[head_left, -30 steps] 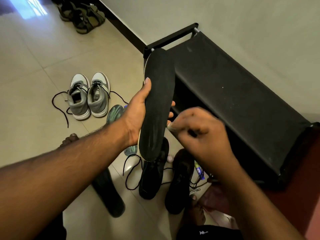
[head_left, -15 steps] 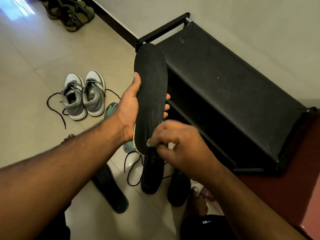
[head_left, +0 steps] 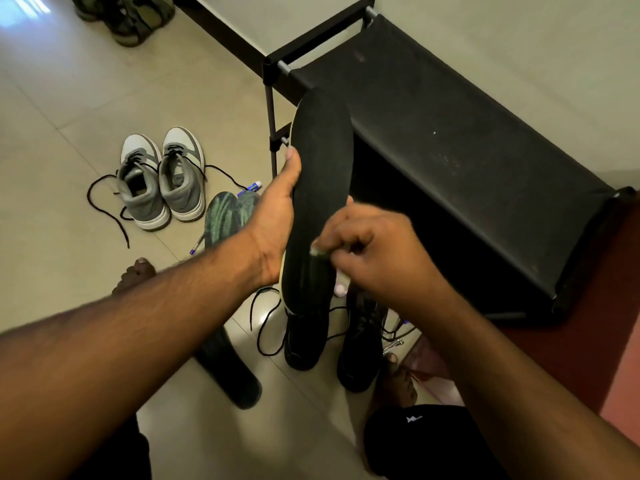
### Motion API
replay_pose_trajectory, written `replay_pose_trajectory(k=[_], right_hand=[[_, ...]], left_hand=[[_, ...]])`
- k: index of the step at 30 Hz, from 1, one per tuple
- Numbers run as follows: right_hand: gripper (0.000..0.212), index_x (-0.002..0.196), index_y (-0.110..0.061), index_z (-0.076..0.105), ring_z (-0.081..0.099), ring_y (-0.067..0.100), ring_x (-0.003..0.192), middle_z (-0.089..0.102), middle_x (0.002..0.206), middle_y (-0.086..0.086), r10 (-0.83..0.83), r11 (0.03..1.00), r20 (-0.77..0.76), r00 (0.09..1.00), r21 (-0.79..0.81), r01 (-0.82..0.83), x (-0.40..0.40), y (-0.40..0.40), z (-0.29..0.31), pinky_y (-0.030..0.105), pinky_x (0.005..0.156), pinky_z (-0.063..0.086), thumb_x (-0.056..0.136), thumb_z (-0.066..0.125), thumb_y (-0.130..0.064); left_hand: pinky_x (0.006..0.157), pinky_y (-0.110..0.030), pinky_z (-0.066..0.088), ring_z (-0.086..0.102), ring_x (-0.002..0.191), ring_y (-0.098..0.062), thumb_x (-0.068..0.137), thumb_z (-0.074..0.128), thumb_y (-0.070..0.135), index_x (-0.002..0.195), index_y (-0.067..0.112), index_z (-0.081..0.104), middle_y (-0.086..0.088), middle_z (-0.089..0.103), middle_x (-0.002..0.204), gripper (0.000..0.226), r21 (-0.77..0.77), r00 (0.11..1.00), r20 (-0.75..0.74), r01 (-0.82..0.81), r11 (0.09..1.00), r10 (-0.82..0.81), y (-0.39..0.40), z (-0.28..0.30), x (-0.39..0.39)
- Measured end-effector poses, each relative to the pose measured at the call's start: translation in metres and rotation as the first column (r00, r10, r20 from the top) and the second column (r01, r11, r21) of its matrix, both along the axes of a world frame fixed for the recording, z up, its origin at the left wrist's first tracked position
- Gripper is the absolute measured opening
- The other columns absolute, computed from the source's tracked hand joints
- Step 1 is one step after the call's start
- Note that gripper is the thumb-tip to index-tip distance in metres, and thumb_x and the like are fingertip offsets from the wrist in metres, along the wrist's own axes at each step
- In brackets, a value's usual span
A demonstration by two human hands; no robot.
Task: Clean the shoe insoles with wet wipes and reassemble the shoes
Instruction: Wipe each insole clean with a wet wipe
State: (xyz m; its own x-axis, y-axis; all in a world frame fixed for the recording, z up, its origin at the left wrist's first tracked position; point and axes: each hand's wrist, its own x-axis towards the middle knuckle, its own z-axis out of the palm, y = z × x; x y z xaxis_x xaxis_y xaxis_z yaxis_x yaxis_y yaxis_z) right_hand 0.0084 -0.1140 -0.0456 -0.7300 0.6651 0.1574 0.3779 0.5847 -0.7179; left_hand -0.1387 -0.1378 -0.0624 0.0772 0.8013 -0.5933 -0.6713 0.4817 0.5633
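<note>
A black fabric-topped rack (head_left: 450, 150) stands against the wall. Left of the rack, a pen (head_left: 198, 244) lies on the tiled floor (head_left: 69, 98). Sandals (head_left: 131, 19) lie farther left, near the wall.

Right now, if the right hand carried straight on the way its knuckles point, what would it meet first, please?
The right hand points left across the black insole, which its fingers already touch. Beyond it, the left hand gripping the insole would probably come first, though depth is unclear.
</note>
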Motion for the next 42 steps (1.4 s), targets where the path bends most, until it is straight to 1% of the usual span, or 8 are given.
replay_pose_trajectory(k=[4,11,18,25,30,33,38,42], right_hand=[[0.009,0.077,-0.005,0.075,0.064,0.009,0.077,0.068,0.085,0.004,-0.191,0.978,-0.041,0.981,0.08,0.194,0.003,0.006,-0.003,0.016,0.071,0.052,0.075,0.072,0.003],[0.013,0.079,-0.007,0.076,0.063,0.004,0.078,0.07,0.087,0.001,0.248,0.959,0.041,0.968,-0.153,-0.239,0.0,-0.011,0.007,0.011,0.074,0.047,0.072,0.073,0.003],[0.01,0.075,-0.005,0.074,0.064,0.007,0.077,0.068,0.084,0.003,-0.109,0.994,-0.017,0.994,0.017,0.11,0.008,0.012,-0.001,0.018,0.071,0.053,0.074,0.071,0.004],[0.012,0.082,-0.006,0.076,0.06,0.002,0.077,0.069,0.089,0.004,0.311,0.947,0.077,0.947,-0.115,-0.301,0.0,-0.012,0.008,0.01,0.071,0.046,0.074,0.073,0.002],[0.01,0.08,-0.007,0.075,0.065,0.009,0.081,0.069,0.087,0.003,-0.063,0.989,0.055,0.996,0.134,0.055,0.006,0.005,0.003,0.03,0.081,0.057,0.076,0.072,0.002],[0.011,0.081,-0.007,0.075,0.066,0.011,0.082,0.069,0.087,0.003,-0.085,0.983,0.012,0.996,0.167,0.081,0.004,0.001,0.001,0.029,0.081,0.057,0.075,0.072,0.002],[0.013,0.088,-0.006,0.076,0.066,0.008,0.085,0.07,0.092,0.003,0.353,0.895,0.063,0.934,-0.313,-0.317,0.002,-0.013,0.015,0.018,0.077,0.052,0.077,0.075,0.001],[0.017,0.089,0.002,0.074,0.068,0.02,0.089,0.07,0.092,0.013,0.0,0.91,-0.208,0.978,-0.405,-0.087,0.014,0.008,0.019,0.034,0.092,0.053,0.074,0.074,0.009]], left_hand=[[0.105,-0.053,0.044,0.064,0.115,-0.034,0.09,0.031,0.078,0.104,0.018,0.079,-0.014,0.071,0.118,0.077,0.003,0.998,-0.029,0.052,0.999,-0.052,-0.007,-0.002,0.011],[0.079,-0.034,0.053,0.063,0.081,-0.025,0.092,0.028,0.076,0.129,0.002,0.061,-0.016,0.066,0.107,0.089,-0.023,0.996,-0.012,-0.088,0.996,0.088,-0.001,0.001,0.001],[0.098,-0.043,0.047,0.069,0.095,-0.026,0.094,0.03,0.072,0.099,0.014,0.078,-0.011,0.073,0.107,0.076,-0.026,0.999,0.047,0.01,1.0,-0.009,-0.009,-0.002,0.016],[0.076,-0.035,0.056,0.066,0.085,-0.025,0.093,0.025,0.076,0.107,0.006,0.073,-0.013,0.072,0.106,0.086,-0.014,0.992,-0.018,-0.126,0.992,0.126,0.002,-0.002,-0.007],[0.076,-0.035,0.061,0.072,0.086,-0.023,0.094,0.025,0.074,0.089,0.009,0.08,-0.011,0.075,0.098,0.086,0.026,0.999,0.034,-0.028,0.999,0.027,-0.004,-0.001,0.001],[0.077,-0.035,0.06,0.071,0.085,-0.022,0.094,0.023,0.075,0.085,0.009,0.081,-0.011,0.074,0.096,0.088,0.032,0.999,0.028,-0.018,0.999,0.017,-0.001,-0.002,0.0],[0.087,-0.038,0.055,0.064,0.096,-0.025,0.092,0.024,0.077,0.108,0.006,0.075,-0.014,0.069,0.116,0.09,0.026,0.995,-0.023,-0.094,0.995,0.095,0.005,-0.005,-0.013],[0.082,-0.04,0.059,0.07,0.087,-0.026,0.091,0.025,0.079,0.091,0.008,0.08,-0.014,0.072,0.101,0.089,0.051,0.998,0.016,-0.055,0.997,0.054,0.005,-0.001,-0.016]])
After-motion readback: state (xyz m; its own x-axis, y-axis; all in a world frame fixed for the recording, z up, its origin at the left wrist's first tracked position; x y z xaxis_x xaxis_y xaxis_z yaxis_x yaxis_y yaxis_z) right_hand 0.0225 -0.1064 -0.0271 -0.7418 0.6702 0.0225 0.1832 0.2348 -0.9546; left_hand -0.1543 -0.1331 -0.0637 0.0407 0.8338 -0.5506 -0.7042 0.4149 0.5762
